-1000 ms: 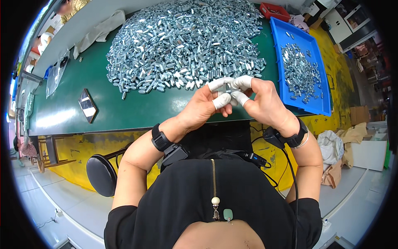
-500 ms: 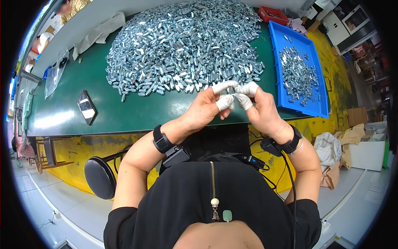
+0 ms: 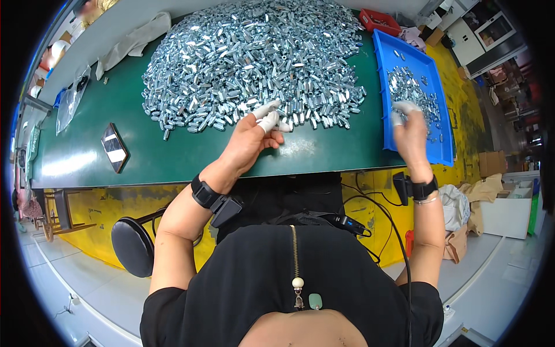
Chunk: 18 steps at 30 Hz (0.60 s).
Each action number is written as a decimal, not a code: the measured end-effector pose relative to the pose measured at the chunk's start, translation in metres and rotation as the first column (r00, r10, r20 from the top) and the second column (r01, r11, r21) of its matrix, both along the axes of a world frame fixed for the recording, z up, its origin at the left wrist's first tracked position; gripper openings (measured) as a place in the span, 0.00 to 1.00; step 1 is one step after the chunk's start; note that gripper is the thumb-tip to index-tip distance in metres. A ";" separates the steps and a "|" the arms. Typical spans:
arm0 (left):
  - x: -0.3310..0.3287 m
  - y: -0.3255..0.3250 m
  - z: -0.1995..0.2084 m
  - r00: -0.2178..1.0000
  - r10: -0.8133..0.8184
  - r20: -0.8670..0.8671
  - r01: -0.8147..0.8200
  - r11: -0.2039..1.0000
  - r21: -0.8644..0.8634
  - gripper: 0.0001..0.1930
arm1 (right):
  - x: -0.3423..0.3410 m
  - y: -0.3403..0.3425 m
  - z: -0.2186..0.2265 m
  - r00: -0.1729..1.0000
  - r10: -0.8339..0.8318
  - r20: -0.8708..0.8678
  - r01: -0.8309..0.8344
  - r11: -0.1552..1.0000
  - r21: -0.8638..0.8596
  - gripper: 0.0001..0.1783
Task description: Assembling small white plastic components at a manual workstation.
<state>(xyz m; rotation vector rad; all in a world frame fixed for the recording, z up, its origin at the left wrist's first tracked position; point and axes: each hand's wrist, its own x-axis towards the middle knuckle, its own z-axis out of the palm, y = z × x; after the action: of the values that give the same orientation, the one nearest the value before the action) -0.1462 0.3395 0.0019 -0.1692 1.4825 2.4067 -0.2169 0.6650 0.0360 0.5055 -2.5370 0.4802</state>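
Note:
A wide heap of shiny silver long hex nuts (image 3: 248,63) covers the far middle of the green table (image 3: 191,159). My left hand (image 3: 257,130), with white covers on its fingertips, is at the heap's near edge. Its thumb and fingers are drawn together, and whatever lies between them cannot be made out among the nuts behind. My right hand (image 3: 411,130), with white-covered fingertips too, hangs over the near left part of the blue tray (image 3: 384,87). Motion smears its fingers, hiding whether they hold a nut. Loose hex nuts (image 3: 407,87) lie spread inside the tray.
A phone (image 3: 115,148) lies on the table at the left, with a clear plastic bag (image 3: 72,104) beyond it. Behind the tray stands a red bin (image 3: 380,22). A black round stool (image 3: 133,247) is below the table's front edge.
My hands were together in front of the heap, fingers meeting at a small metal piece. Now the right hand has swung right over the blue tray, and the left has moved left to the heap.

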 end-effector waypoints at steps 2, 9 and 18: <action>0.006 0.000 -0.001 1.000 0.001 0.003 -0.001 1.000 -0.015 0.22 | 0.004 -0.032 -0.012 0.965 0.157 0.212 -0.141 0.986 -0.091 0.10; 0.011 0.013 0.004 0.995 -0.096 -0.010 0.096 0.993 -0.064 0.20 | 0.006 -0.070 -0.031 0.878 0.239 0.415 -0.224 0.971 -0.086 0.14; 0.008 0.033 0.006 0.960 -0.276 0.038 0.252 0.918 0.307 0.18 | 0.049 -0.109 0.017 0.671 0.582 0.459 -0.227 0.751 -0.619 0.12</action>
<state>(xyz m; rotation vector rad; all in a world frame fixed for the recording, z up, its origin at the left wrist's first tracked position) -0.1379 0.3729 0.0083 0.0044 1.0141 2.3339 -0.1676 0.5555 0.0527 0.8366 -2.6856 1.7338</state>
